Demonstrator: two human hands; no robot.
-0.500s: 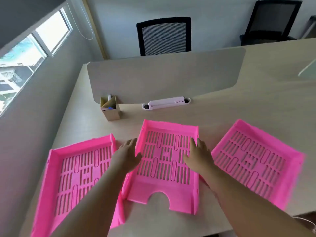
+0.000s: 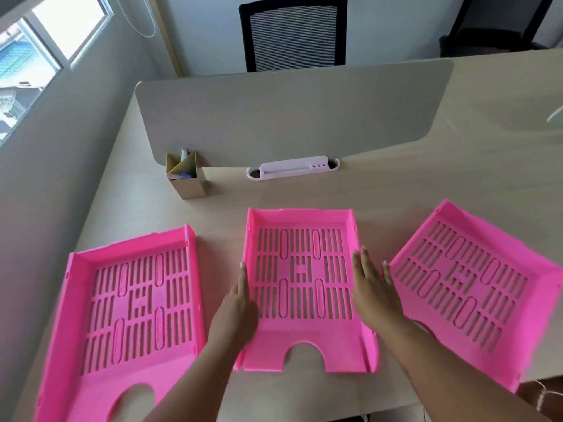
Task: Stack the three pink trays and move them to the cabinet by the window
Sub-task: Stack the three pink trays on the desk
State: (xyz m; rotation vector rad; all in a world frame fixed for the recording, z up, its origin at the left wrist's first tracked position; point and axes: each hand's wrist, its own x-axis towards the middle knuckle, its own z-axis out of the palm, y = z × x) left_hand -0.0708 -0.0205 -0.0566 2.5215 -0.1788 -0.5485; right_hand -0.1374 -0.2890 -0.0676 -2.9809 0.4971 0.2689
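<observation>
Three pink slotted trays lie side by side on the wooden desk: the left tray point(image 2: 128, 306), the middle tray point(image 2: 301, 287) and the right tray point(image 2: 475, 287), which is turned at an angle. My left hand point(image 2: 237, 309) rests flat against the middle tray's left wall, fingers straight. My right hand point(image 2: 371, 287) lies along its right wall, fingers extended. The tray sits between both palms. No cabinet is in view.
A grey divider panel point(image 2: 292, 114) stands across the desk behind the trays. A cardboard pen holder point(image 2: 185, 178) and a white cable tray point(image 2: 292, 168) sit at its foot. Black chairs point(image 2: 292, 32) stand beyond; a window point(image 2: 36, 50) is at the left.
Both hands have slid from resting on the middle tray's floor to its outer side walls. The camera has tilted down slightly.
</observation>
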